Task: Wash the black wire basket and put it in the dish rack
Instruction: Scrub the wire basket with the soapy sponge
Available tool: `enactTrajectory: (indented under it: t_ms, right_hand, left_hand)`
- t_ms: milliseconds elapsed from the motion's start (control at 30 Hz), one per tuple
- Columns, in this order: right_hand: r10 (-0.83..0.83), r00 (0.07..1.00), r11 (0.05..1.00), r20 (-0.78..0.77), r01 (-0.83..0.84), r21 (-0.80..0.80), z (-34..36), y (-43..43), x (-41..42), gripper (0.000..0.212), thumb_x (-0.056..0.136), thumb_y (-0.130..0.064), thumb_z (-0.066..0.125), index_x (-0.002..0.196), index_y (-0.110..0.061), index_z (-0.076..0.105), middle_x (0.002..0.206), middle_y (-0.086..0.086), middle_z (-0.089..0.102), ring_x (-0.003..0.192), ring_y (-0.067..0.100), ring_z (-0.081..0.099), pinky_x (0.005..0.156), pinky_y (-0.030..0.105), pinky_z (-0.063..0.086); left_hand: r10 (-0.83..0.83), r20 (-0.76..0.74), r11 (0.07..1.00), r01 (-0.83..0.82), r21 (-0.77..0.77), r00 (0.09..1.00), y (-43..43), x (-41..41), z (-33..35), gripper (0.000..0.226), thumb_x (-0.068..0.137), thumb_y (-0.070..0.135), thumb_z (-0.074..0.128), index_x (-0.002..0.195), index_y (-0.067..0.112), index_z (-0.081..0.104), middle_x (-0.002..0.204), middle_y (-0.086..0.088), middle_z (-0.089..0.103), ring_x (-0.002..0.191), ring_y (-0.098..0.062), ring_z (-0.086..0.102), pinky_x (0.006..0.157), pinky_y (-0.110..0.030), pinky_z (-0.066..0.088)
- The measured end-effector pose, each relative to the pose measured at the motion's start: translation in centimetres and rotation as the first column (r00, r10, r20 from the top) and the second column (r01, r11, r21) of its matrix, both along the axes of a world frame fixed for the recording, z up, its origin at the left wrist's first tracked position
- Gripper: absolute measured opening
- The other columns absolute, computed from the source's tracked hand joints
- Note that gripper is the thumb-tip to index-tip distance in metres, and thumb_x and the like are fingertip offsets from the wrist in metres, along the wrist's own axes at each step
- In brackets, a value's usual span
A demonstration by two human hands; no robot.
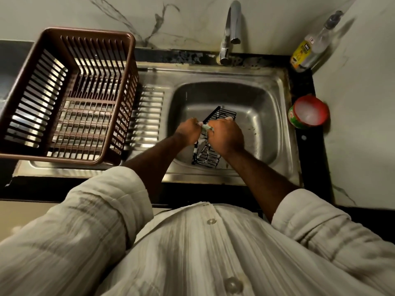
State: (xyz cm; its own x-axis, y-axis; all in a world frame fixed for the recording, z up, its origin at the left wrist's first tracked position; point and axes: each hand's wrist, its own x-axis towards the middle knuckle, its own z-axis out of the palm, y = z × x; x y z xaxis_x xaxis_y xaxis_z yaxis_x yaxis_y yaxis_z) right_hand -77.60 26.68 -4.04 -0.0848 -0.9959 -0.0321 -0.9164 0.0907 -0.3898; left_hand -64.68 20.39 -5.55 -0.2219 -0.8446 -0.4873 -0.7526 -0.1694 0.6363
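The black wire basket (208,155) is held tilted inside the steel sink (260,116), with white suds along its near wires. My left hand (188,132) grips the basket's left rim. My right hand (225,135) holds a pale green soapy scrubber (206,126) against the basket's wires; its fingers are curled round the scrubber and cover much of it. The brown plastic dish rack (66,97) stands on the drainboard to the left of the sink and holds nothing.
A chrome tap (232,28) rises behind the sink; no water runs from it. A round red and green tub of dish soap (310,112) sits on the black ledge at the right. A bottle with a yellow label (307,51) stands in the back right corner.
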Motion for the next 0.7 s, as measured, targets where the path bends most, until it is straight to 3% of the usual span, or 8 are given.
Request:
enactTrajectory:
  t_ms: [133,233,300,367,467,600,700]
  right_hand:
    - [0.056,0.996,0.997,-0.07,-0.059,-0.042,-0.4,0.9,-0.5,0.009,0.089,-0.017,0.061,0.094,-0.018,0.068,0.09,0.004,0.068,0.091,0.027,0.059,0.074,0.037,0.049]
    - [0.033,0.997,0.997,-0.069,-0.038,-0.074,-0.9,1.9,-1.7,0.015,0.09,-0.014,0.057,0.102,-0.016,0.067,0.099,0.006,0.066,0.094,0.029,0.06,0.068,0.035,0.05]
    - [0.023,0.997,0.996,-0.075,-0.03,-0.084,-1.1,2.3,-2.3,0.018,0.092,-0.012,0.054,0.105,-0.015,0.066,0.099,0.007,0.066,0.089,0.028,0.062,0.062,0.029,0.042]
    - [0.016,0.996,0.996,-0.084,-0.023,-0.089,-1.0,2.5,-2.3,0.018,0.094,-0.012,0.054,0.105,-0.014,0.068,0.094,0.007,0.067,0.079,0.027,0.063,0.06,0.026,0.034]
    - [0.001,0.997,0.996,-0.073,-0.008,-0.094,-0.9,1.8,-1.9,0.016,0.095,-0.015,0.056,0.101,-0.014,0.07,0.089,0.006,0.068,0.073,0.023,0.058,0.06,0.026,0.032]
    - [0.071,0.996,0.996,-0.052,-0.073,-0.042,-1.2,0.4,-1.0,0.019,0.093,-0.012,0.055,0.101,-0.015,0.072,0.092,0.006,0.069,0.083,0.024,0.061,0.063,0.027,0.038]
    - [0.147,0.987,0.989,-0.061,-0.147,0.003,-1.1,-0.4,-0.4,0.017,0.091,-0.007,0.056,0.095,-0.012,0.071,0.092,0.007,0.068,0.087,0.027,0.064,0.065,0.031,0.045]
  left_hand:
    - [-0.052,0.032,0.999,0.052,-0.003,0.998,0.1,-0.2,0.3,0.036,0.107,0.026,0.04,0.12,0.001,0.062,0.118,-0.021,0.066,0.109,-0.036,0.063,0.094,-0.042,0.05]
    - [-0.057,-0.002,0.998,0.057,0.005,0.998,0.2,-0.1,-0.1,0.035,0.108,0.032,0.039,0.105,0.005,0.059,0.103,-0.018,0.066,0.089,-0.029,0.065,0.087,-0.044,0.055]
    - [-0.039,-0.002,0.999,0.039,-0.007,0.999,0.2,0.0,-0.5,0.031,0.108,0.034,0.039,0.101,0.008,0.056,0.096,-0.013,0.063,0.083,-0.024,0.061,0.079,-0.04,0.054]
    - [-0.043,0.014,0.999,0.044,-0.012,0.999,0.1,0.0,-0.7,0.034,0.108,0.033,0.039,0.106,0.005,0.057,0.098,-0.015,0.063,0.083,-0.024,0.061,0.078,-0.039,0.053]
    - [-0.029,0.007,0.999,0.028,0.023,1.0,0.0,0.1,-0.7,0.039,0.107,0.035,0.04,0.112,0.001,0.059,0.107,-0.02,0.066,0.088,-0.029,0.063,0.089,-0.047,0.055]
    - [0.062,-0.069,0.994,-0.055,0.092,0.996,-0.4,0.3,-0.7,0.031,0.105,0.031,0.047,0.096,0.005,0.062,0.092,-0.018,0.064,0.08,-0.03,0.061,0.086,-0.057,0.055]
    - [0.056,-0.076,0.993,-0.048,0.104,0.996,-0.4,-0.1,-0.2,0.028,0.105,0.022,0.046,0.096,0.002,0.064,0.097,-0.023,0.066,0.092,-0.041,0.067,0.089,-0.054,0.056]
